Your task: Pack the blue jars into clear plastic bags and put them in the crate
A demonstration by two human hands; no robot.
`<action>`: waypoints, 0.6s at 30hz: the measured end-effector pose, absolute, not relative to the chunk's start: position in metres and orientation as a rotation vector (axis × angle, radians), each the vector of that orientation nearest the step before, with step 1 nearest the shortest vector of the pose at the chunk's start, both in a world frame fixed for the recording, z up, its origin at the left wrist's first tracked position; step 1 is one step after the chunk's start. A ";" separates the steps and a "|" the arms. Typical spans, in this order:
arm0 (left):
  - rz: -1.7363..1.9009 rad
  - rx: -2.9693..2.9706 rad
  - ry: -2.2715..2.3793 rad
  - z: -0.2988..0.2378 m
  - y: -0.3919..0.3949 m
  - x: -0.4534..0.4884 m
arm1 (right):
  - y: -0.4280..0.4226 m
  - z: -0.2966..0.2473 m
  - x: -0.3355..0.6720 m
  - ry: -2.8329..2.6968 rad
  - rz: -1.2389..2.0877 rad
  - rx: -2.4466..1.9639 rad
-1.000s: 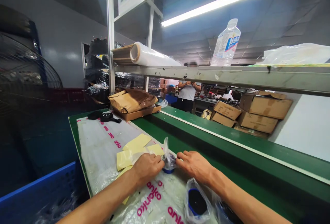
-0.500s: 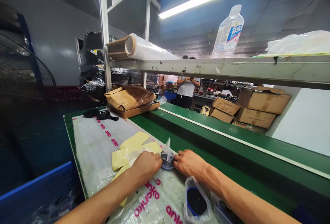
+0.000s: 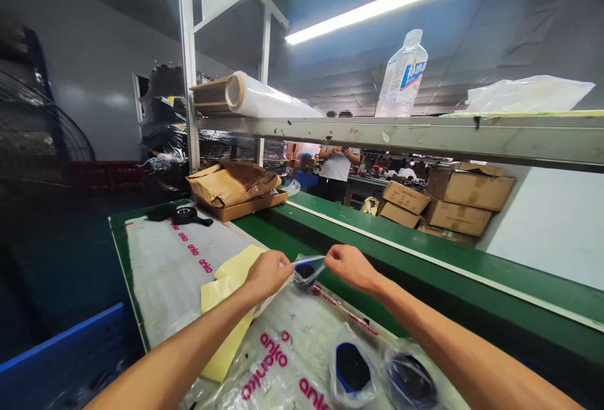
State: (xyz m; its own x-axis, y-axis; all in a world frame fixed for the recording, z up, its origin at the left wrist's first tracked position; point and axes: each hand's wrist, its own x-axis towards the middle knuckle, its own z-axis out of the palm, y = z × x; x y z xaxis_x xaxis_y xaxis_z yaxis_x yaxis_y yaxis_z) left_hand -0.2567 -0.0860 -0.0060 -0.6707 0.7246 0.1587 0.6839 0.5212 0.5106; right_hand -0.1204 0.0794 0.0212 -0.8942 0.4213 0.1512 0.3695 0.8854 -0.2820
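Over the worktable, my left hand [image 3: 270,273] pinches one end of the mouth of a clear plastic bag. At the other end, my right hand [image 3: 350,266] is pinched on it too. The bag's edge runs tight between them, and inside the bag lies a black round piece with a blue rim [image 3: 304,270]. Yellow paper sheets [image 3: 229,271] lie beneath and beside my left hand. Nearer me, to the left of my right forearm, sit two more bagged black pieces, one blue-rimmed [image 3: 353,365] and one dark [image 3: 411,380].
Printed plastic film [image 3: 165,259] covers the green table. At its far end are black paddle-like pieces [image 3: 189,215] and a cardboard tray [image 3: 250,206] holding brown paper. Overhead, a shelf [image 3: 340,130] carries a film roll and a bottle [image 3: 403,77]. A blue crate [image 3: 70,347] stands lower left. One person [image 3: 336,165] stands behind.
My hands have lifted and moved apart, stretching the bag's mouth between them. The bagged piece now shows its blue rim and black face. The view has shifted slightly.
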 end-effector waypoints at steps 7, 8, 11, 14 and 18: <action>0.902 1.412 2.506 0.009 -0.099 -0.243 | 0.066 0.040 -0.094 -2.783 0.252 -0.685; 0.893 1.431 2.486 0.006 -0.099 -0.242 | 0.062 0.040 -0.091 -2.781 0.237 -0.690; 0.867 1.432 2.489 -0.003 -0.096 -0.241 | 0.051 0.036 -0.084 -2.763 0.207 -0.703; 0.906 1.460 2.500 -0.004 -0.095 -0.242 | 0.035 0.031 -0.075 -2.746 0.179 -0.621; 1.023 1.531 2.456 0.005 -0.100 -0.244 | 0.010 0.031 -0.074 -2.883 0.121 -0.426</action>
State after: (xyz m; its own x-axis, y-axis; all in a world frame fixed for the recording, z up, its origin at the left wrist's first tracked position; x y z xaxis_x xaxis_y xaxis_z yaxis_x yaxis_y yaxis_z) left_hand -0.2435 -0.0996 0.0050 -0.5005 0.8213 0.2740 0.7729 0.2813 0.5687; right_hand -0.0736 0.0096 0.0306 -0.9327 0.2945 0.2083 0.2760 0.9544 -0.1138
